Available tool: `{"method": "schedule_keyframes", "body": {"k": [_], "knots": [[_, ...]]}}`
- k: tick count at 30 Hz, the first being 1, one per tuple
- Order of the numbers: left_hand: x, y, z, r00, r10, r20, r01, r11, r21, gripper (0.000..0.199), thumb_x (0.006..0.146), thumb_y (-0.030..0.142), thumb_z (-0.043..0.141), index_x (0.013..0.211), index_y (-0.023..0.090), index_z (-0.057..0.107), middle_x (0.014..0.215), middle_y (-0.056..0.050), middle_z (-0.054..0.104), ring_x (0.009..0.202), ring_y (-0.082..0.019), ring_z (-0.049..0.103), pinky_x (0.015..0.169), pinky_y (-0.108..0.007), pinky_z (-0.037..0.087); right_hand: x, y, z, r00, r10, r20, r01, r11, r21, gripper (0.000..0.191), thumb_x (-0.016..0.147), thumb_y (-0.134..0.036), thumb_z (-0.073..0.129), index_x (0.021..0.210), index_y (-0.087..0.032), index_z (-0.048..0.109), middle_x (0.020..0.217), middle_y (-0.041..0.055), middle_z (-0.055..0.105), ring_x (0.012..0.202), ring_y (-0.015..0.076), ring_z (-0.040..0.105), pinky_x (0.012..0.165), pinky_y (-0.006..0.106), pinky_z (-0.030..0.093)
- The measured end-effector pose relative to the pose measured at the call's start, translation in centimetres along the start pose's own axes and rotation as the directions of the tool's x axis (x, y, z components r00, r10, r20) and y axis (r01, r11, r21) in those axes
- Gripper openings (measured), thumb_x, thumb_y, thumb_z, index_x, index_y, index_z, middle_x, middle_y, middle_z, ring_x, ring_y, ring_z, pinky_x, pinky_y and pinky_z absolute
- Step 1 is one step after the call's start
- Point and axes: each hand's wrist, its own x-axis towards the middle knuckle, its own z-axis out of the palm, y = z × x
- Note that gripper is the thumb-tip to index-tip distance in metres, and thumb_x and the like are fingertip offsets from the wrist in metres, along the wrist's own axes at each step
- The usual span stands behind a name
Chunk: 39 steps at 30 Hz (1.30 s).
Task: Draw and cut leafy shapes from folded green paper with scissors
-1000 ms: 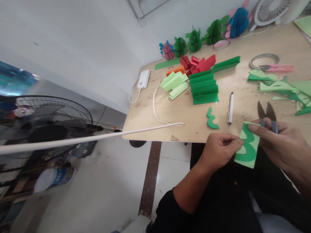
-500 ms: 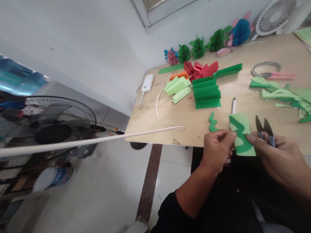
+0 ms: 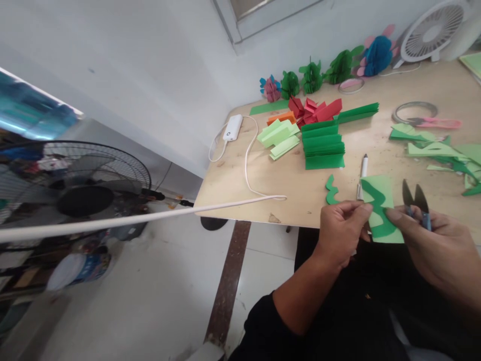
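Note:
Between my two hands, above the table's front edge, is a light green paper (image 3: 387, 190) with a wavy dark green cutout (image 3: 377, 200) lying against it. My left hand (image 3: 341, 225) pinches the left edge of these papers. Thumb and fingers of my right hand (image 3: 432, 235) hold the right edge, and that same hand carries a pair of scissors (image 3: 417, 200), blades apart and pointing away from me. Another wavy green paper strip (image 3: 330, 190) rests on the table just beyond my left hand. A white pen (image 3: 364, 170) lies behind the papers, partly covered by them.
Folded green paper (image 3: 323, 145), light green paper (image 3: 278, 136) and red paper (image 3: 315, 110) lie mid-table. Green scraps (image 3: 443, 150) and pink-handled scissors (image 3: 438, 122) are at right. A white cable (image 3: 225, 204) crosses the left edge. A floor fan (image 3: 86, 195) stands left.
The view has shifted slightly. Both hands, with the papers and scissors, sit a little further right in the picture, and more of the pen shows. The grip looks the same.

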Motion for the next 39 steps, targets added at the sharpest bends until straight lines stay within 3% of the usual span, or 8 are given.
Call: {"method": "schedule_keyframes", "body": {"k": [6,10,16,32,39], "knots": [[0.33,0.13,0.10,1.000,0.010,0.002,-0.010,1.000,-0.029,0.037,0.069,0.050,0.080,0.069,0.014,0.069,0.054,0.004,0.054,0.044,-0.007,0.048,0.042,-0.021,0.036,0.18,-0.29,0.00,0.997,0.032,0.069,-0.038,0.996,0.085,0.067,0.035,-0.074,0.086,0.046,-0.024,0.043,0.053,-0.0044,0.036,0.053,0.0110,0.034,0.041,0.025,0.033],[0.42,0.23,0.16,1.000,-0.009,-0.003,0.009,0.999,-0.039,0.040,0.067,0.052,0.081,0.069,0.014,0.069,0.056,0.004,0.055,0.045,-0.007,0.049,0.044,-0.022,0.039,0.31,-0.17,0.01,0.994,0.031,0.101,-0.042,0.992,0.115,0.067,0.040,-0.072,0.087,0.046,-0.025,0.040,0.055,-0.0054,0.033,0.053,0.0102,0.030,0.041,0.025,0.032],[0.48,0.08,0.14,1.000,0.007,-0.001,-0.008,1.000,-0.023,0.042,0.068,0.054,0.080,0.069,0.013,0.069,0.054,0.004,0.054,0.044,-0.007,0.050,0.042,-0.021,0.038,0.37,0.30,-0.08,0.999,0.036,0.006,-0.036,0.993,0.115,0.064,0.037,-0.069,0.089,0.052,-0.023,0.047,0.057,-0.0048,0.038,0.055,0.0099,0.034,0.041,0.023,0.031],[0.23,0.24,0.13,1.000,-0.018,0.012,0.018,1.000,-0.018,0.044,0.066,0.055,0.081,0.067,0.013,0.068,0.053,0.003,0.056,0.042,-0.006,0.049,0.041,-0.020,0.037,-0.15,0.31,-0.51,0.997,-0.007,-0.078,-0.002,0.993,-0.118,0.055,0.050,-0.069,0.081,0.049,-0.024,0.050,0.052,-0.0028,0.040,0.049,0.0109,0.031,0.036,0.025,0.020],[0.24,0.33,0.16,1.000,-0.016,0.018,0.016,1.000,-0.014,0.045,0.067,0.057,0.081,0.064,0.014,0.067,0.052,0.004,0.056,0.040,-0.006,0.048,0.041,-0.020,0.038,-0.25,0.42,-0.75,0.990,-0.117,-0.082,0.097,0.971,-0.217,0.050,0.057,-0.067,0.078,0.052,-0.026,0.050,0.051,-0.0035,0.039,0.047,0.0125,0.032,0.036,0.027,0.021]]}}
